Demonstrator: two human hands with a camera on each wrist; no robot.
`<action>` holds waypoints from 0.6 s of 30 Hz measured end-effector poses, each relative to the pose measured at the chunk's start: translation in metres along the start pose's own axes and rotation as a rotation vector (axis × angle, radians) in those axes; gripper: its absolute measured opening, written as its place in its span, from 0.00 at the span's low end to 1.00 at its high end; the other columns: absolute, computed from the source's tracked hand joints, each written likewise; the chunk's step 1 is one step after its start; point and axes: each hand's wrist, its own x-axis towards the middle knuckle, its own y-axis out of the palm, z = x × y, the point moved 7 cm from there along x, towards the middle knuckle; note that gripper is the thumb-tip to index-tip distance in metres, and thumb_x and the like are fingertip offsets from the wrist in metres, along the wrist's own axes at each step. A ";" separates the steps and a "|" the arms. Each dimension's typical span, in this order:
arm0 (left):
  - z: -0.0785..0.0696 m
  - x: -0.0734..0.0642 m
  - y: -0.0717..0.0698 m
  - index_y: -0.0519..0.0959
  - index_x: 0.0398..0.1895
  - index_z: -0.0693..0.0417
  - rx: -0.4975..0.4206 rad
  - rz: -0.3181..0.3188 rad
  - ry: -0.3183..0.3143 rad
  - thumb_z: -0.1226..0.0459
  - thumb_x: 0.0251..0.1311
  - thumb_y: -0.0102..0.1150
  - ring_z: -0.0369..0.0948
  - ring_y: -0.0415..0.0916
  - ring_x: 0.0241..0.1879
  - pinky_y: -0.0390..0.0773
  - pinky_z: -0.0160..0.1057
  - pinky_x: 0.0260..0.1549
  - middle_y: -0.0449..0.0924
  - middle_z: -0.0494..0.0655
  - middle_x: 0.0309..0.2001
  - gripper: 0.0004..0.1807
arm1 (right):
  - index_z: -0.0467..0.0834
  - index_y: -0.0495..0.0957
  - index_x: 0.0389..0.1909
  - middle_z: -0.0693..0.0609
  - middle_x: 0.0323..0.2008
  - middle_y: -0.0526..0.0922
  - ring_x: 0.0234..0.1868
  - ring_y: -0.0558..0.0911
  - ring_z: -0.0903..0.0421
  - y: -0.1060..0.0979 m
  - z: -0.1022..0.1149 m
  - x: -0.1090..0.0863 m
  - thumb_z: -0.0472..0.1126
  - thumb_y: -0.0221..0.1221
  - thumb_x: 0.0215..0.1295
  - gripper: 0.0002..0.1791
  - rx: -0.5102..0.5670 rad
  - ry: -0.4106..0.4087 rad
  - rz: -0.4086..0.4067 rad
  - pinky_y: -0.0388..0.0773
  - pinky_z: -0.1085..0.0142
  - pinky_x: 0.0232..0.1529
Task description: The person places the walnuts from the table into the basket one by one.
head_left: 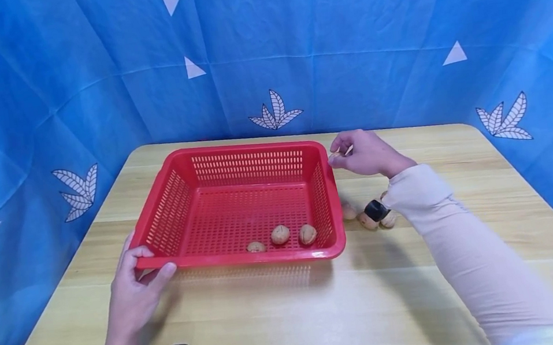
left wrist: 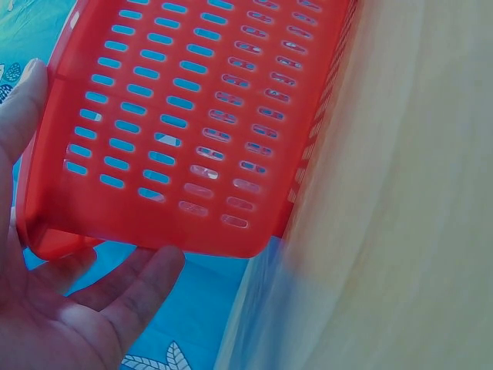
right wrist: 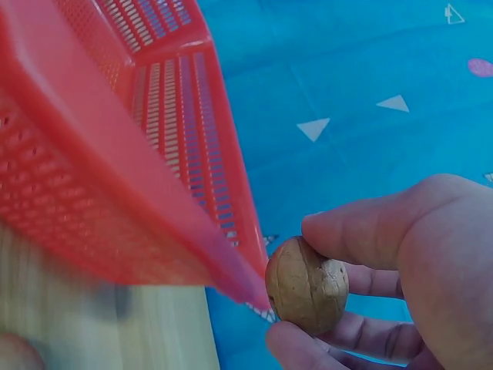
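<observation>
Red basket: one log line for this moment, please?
left grip: holds red basket at near-left corner | right grip: pinches walnut near right rim | basket: three walnuts inside | table: more walnuts

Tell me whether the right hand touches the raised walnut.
Touching: the right wrist view shows the right hand pinching the walnut between its fingers.

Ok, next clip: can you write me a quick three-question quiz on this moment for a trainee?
1. Multiple choice: what does the right hand pinch? (a) a spoon (b) a walnut (c) a cloth
2. True or false: the left hand is holding a walnut too.
3. Count: in the head view, how many walnuts show inside the red basket?

Key:
1. b.
2. False; it grips the basket at its near left corner.
3. Three, towards the near side; others lie on the table to its right.
</observation>
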 end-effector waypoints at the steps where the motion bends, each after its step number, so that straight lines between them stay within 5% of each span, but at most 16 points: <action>1: 0.000 0.000 0.000 0.63 0.49 0.63 0.004 0.000 -0.006 0.62 0.62 0.64 0.60 0.59 0.64 0.73 0.23 0.45 0.43 0.41 0.76 0.23 | 0.41 0.78 0.43 0.45 0.36 0.79 0.35 0.76 0.49 0.001 0.002 0.001 0.44 0.64 0.61 0.14 0.002 -0.001 0.003 0.75 0.59 0.32; 18: -0.001 0.000 0.000 0.63 0.51 0.64 0.014 -0.001 -0.018 0.60 0.62 0.64 0.60 0.56 0.65 0.72 0.23 0.45 0.41 0.41 0.77 0.25 | 0.41 0.79 0.43 0.46 0.38 0.79 0.40 0.75 0.48 0.023 0.033 0.014 0.43 0.64 0.62 0.13 0.030 -0.046 0.048 0.75 0.57 0.39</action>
